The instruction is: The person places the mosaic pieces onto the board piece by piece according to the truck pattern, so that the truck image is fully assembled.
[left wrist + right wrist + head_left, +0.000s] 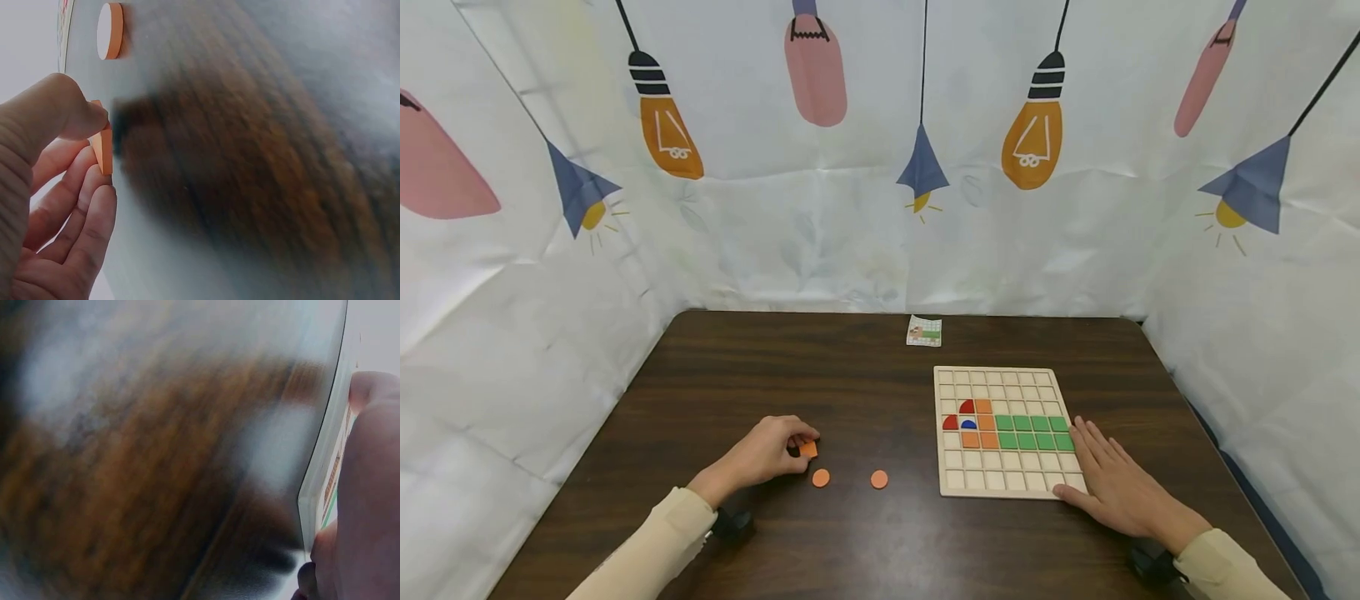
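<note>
My left hand [767, 454] pinches a small flat orange tile [808, 450] between thumb and fingers, left of the board. In the left wrist view the tile [105, 150] appears nearly edge-on, partly covered by the thumb. Close by on the table lie two orange discs, a left disc [821, 477] and a right disc [878, 479]. My right hand [1123, 492] rests at the right edge of a pale grid board [992, 481], fingers straight, thumb over its near right corner. The board bears green tiles [1032, 432], orange tiles [985, 422], red quarter-round tiles [967, 407] and a blue-and-white tile [968, 423].
A small printed card [924, 332] lies at the far edge of the dark wooden table [790, 358]. White curtains [850, 242] printed with lamps hang behind the table and on both sides.
</note>
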`<control>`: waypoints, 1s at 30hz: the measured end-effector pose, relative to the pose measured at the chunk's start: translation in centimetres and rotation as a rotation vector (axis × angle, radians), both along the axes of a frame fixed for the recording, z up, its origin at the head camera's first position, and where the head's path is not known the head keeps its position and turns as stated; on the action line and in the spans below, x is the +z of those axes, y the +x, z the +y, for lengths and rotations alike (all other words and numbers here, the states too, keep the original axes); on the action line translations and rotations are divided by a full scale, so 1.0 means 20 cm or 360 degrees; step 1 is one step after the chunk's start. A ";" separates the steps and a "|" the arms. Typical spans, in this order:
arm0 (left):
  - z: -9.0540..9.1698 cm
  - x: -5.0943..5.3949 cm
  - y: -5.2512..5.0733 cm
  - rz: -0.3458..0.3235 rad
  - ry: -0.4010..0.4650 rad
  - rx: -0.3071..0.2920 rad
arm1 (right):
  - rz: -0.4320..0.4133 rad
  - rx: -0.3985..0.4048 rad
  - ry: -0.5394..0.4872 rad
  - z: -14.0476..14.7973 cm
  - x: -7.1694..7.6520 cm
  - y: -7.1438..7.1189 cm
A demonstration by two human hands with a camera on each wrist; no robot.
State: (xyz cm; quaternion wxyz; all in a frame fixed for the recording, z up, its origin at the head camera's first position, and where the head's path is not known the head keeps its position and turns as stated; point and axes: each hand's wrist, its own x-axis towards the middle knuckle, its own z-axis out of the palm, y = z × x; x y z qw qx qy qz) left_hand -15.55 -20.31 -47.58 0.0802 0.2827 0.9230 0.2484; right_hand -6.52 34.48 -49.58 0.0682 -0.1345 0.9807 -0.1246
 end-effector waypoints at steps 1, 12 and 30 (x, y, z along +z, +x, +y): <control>0.01 0.00 0.00 0.0002 0.0003 -0.0004 | 0.0003 -0.0001 0.0001 0.00 0.00 0.00; 0.10 -0.01 -0.05 0.0006 0.0052 -0.0053 | -0.0007 -0.0018 -0.0020 0.00 -0.01 0.00; 0.29 0.04 -0.13 0.0012 0.0036 -0.0124 | -0.0004 -0.0037 0.0007 0.00 -0.01 0.00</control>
